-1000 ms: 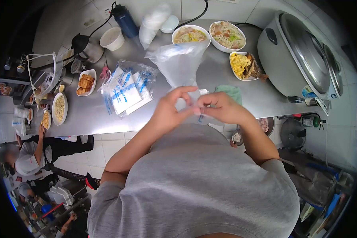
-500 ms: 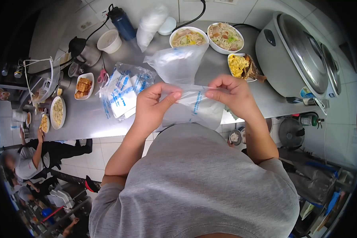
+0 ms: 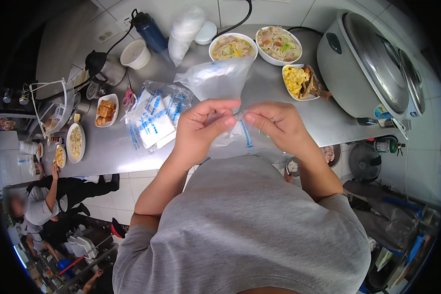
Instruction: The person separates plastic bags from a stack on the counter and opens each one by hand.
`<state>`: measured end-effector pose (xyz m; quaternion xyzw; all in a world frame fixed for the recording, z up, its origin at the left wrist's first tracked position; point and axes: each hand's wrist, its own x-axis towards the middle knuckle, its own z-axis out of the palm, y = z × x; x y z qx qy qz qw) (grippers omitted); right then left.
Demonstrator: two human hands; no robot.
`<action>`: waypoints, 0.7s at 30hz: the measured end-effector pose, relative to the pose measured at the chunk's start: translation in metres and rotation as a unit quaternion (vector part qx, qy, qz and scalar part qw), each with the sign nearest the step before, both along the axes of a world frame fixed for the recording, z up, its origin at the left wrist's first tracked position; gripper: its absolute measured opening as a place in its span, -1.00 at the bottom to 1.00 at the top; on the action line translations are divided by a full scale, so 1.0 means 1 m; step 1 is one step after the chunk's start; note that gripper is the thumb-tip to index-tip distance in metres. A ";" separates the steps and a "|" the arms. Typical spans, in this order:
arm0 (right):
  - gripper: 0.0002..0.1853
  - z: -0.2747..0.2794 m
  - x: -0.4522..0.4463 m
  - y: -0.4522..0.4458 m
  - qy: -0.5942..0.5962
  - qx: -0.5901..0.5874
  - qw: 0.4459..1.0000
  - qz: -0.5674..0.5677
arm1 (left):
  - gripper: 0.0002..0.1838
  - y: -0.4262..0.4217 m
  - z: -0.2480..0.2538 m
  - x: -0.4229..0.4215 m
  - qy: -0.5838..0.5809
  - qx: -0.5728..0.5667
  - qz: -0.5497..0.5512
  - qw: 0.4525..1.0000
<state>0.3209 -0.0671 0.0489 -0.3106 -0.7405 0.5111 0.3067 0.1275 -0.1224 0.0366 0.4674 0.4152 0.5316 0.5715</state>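
Note:
Thin clear plastic with blue print, a bag (image 3: 245, 134), hangs between my two hands near my chest. My left hand (image 3: 201, 128) pinches its upper edge between thumb and fingers. Close beside it, my right hand (image 3: 275, 122) pinches the same edge, its fingertips slightly blurred. Just beyond them a larger clear bag (image 3: 214, 81) lies on the steel counter (image 3: 132, 159), partly over the rim of a white noodle bowl (image 3: 232, 47). To the left are packets in blue-printed plastic (image 3: 157, 115).
Another noodle bowl (image 3: 279, 45), a dish of egg and fish (image 3: 299, 82) and a large cooker (image 3: 357, 68) stand to the right. Pink scissors (image 3: 129, 97), a dish of fried pieces (image 3: 106, 110), a kettle (image 3: 105, 67) and a bottle (image 3: 149, 30) are left. A person (image 3: 44, 201) stands at far left.
My hands first moved apart, stretching the bag's edge wide, then came back together. The bag is now gathered and narrower between them. The person at far left has shifted slightly.

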 end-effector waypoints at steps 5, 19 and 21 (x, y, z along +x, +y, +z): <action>-0.88 -0.010 0.001 0.010 0.072 0.134 0.988 0.015 | -0.72 0.000 0.008 0.005 0.027 -0.033 -0.027 0.999; -0.90 0.003 -0.004 0.001 -0.011 0.330 0.944 -0.005 | -0.87 0.000 0.005 0.008 -0.082 0.084 0.015 0.993; -0.90 0.006 -0.002 0.004 -0.003 0.345 0.939 -0.009 | -0.91 -0.002 0.006 0.008 -0.033 0.041 -0.014 0.999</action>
